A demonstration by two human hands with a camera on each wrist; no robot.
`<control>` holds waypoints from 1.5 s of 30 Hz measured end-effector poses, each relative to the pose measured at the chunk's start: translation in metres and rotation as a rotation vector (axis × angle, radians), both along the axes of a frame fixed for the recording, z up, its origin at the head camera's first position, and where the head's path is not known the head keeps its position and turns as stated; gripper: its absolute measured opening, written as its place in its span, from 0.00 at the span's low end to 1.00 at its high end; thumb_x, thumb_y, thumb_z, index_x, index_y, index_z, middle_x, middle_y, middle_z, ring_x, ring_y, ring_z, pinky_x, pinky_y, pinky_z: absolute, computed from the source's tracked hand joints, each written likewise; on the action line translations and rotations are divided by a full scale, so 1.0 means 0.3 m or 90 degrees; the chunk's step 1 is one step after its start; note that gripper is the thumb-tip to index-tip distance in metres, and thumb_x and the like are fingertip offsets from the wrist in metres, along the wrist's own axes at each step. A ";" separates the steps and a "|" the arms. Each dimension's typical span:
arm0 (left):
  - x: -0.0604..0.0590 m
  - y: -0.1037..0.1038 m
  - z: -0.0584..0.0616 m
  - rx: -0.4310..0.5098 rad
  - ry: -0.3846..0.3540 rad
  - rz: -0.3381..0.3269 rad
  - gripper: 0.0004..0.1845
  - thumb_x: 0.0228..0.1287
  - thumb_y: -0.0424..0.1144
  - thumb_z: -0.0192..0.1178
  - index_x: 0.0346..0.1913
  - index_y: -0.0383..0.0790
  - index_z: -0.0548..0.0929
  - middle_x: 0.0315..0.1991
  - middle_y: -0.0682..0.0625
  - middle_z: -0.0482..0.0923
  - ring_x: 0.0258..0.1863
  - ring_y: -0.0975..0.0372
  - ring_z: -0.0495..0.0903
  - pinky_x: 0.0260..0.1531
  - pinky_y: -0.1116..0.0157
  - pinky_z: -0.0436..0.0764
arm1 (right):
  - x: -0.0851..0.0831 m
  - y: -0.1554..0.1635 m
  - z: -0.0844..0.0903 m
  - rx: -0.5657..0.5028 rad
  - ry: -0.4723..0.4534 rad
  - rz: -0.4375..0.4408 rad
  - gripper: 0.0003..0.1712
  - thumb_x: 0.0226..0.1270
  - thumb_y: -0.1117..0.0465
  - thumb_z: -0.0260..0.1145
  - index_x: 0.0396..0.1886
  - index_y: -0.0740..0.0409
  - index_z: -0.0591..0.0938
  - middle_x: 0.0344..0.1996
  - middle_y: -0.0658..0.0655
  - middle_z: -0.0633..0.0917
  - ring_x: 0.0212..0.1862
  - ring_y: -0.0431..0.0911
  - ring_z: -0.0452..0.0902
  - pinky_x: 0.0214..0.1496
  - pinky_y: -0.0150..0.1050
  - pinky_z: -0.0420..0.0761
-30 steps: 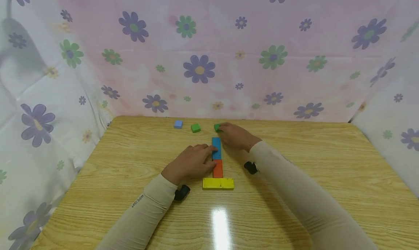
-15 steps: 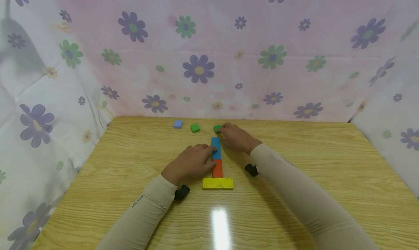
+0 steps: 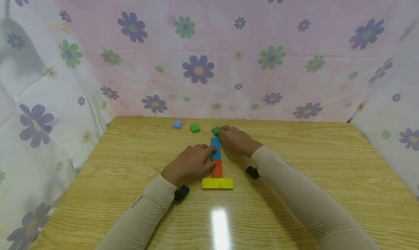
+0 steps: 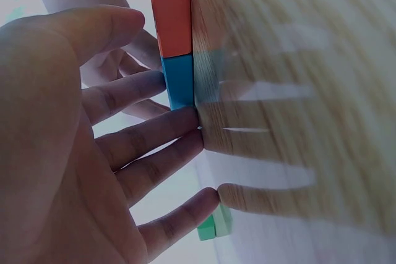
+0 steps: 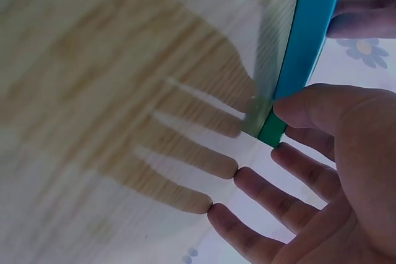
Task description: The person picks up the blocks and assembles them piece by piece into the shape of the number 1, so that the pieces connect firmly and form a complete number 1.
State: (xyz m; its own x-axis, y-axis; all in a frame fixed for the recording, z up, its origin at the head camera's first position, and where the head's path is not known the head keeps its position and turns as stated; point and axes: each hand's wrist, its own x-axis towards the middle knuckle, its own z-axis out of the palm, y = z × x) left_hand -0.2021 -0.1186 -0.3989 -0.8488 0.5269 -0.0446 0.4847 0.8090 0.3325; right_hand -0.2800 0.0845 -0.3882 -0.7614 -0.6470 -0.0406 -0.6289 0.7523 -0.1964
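Note:
A flat row runs away from me on the wooden table [image 3: 311, 162]: a yellow block [image 3: 217, 183] lying crosswise, an orange block [image 3: 217, 169], then a long blue block [image 3: 215, 148]. My left hand [image 3: 204, 156] rests flat on the table, its straight fingers touching the left side of the blue block [image 4: 180, 81] and the orange block [image 4: 173, 21]. My right hand [image 3: 224, 131] pinches a small green cube [image 3: 215, 130] between thumb and forefinger at the far end of the blue block [image 5: 309, 35]. In the right wrist view the green cube [image 5: 271, 129] touches that end.
A second green cube [image 3: 194, 128] and a pale blue cube [image 3: 177, 124] lie near the table's far edge, left of the row. Flowered cloth [image 3: 196, 68] hangs behind and on both sides. Bare tabletop spreads to the right and towards me.
My right hand has drawn the green cube a little towards me, up to the far end of the blue block. The left hand has stayed where it was.

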 end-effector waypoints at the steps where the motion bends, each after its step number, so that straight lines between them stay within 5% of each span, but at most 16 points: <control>1: 0.000 0.000 0.000 0.000 0.000 0.001 0.26 0.75 0.53 0.52 0.70 0.48 0.73 0.65 0.49 0.76 0.63 0.54 0.76 0.64 0.50 0.73 | 0.002 -0.001 0.000 0.002 0.005 0.004 0.23 0.76 0.64 0.56 0.68 0.64 0.73 0.68 0.66 0.73 0.65 0.61 0.75 0.67 0.52 0.76; 45: 0.007 -0.003 0.013 0.006 0.010 -0.015 0.26 0.76 0.52 0.50 0.71 0.47 0.73 0.64 0.49 0.77 0.62 0.55 0.77 0.62 0.50 0.75 | 0.037 0.017 -0.035 -0.039 -0.061 -0.010 0.32 0.76 0.58 0.60 0.76 0.61 0.65 0.77 0.62 0.61 0.75 0.60 0.63 0.73 0.56 0.67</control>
